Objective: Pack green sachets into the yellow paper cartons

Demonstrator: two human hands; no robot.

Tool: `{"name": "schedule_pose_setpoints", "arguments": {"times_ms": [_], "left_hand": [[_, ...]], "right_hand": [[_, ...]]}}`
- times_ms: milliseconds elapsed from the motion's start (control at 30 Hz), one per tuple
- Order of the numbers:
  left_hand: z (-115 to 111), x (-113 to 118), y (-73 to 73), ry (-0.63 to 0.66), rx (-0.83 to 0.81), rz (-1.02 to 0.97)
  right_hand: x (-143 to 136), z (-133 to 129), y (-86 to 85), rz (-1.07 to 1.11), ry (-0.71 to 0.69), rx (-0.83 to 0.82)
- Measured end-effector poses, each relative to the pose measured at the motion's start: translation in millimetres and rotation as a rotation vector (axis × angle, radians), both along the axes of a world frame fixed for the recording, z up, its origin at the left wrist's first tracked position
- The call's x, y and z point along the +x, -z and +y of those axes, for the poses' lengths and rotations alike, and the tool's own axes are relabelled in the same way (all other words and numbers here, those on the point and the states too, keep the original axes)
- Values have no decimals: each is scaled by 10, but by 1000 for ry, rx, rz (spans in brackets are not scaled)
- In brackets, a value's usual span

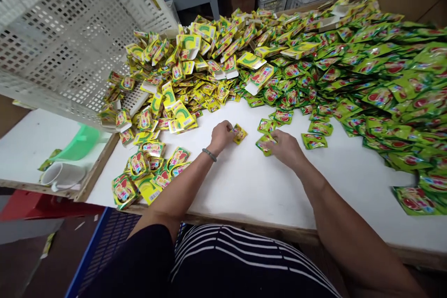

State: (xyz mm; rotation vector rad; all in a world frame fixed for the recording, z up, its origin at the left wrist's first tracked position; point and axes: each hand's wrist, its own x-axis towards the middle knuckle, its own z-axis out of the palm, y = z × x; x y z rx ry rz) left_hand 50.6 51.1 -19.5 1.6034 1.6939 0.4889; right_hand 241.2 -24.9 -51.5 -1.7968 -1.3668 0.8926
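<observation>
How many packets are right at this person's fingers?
2: one yellow packet at the left hand, one green packet at the right hand. The fingers may hide others.

Left hand (222, 136) gripping yellow packet (240, 134); right hand (283, 148), green.

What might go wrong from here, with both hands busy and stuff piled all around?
The right hand is at a green packet with loose packets close by, so it might catch two. The left forearm passes close beside yellow-and-green boxes near the table's front edge; a bump could tip one off. The heaped yellow boxes may slide.
</observation>
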Motion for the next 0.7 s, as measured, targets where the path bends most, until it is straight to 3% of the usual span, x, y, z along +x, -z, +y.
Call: {"name": "schedule_pose_setpoints", "arguments": {"times_ms": [100, 167, 233, 333, 433, 533, 600, 667, 700], "left_hand": [[-220, 88, 25, -169, -103, -533], [-375, 162, 19, -215, -146, -787], [-504, 231, 6, -207, -169, -918], [-622, 269, -7, -180, -183, -957], [-628, 183, -39, -111, -219, -878], [-461, -53, -165, -12, -221, -633], [-241, -290, -305, -92, -35, -336], [33, -551, -443, -304, 242, 42], [172, -672, -492, -404, 304, 202]], "right_hand": [[-169, 19, -122, 558, 113, 47], [-293, 19, -153, 760, 166, 103], [-385, 8, -146, 764, 194, 132], [-433, -22, -98, 630, 180, 156], [-407, -54, -51, 545, 146, 161], [-354, -69, -22, 523, 117, 127], [-326, -72, -21, 504, 106, 119], [-319, -78, -41, 472, 105, 126], [-325, -84, -59, 452, 99, 126]]}}
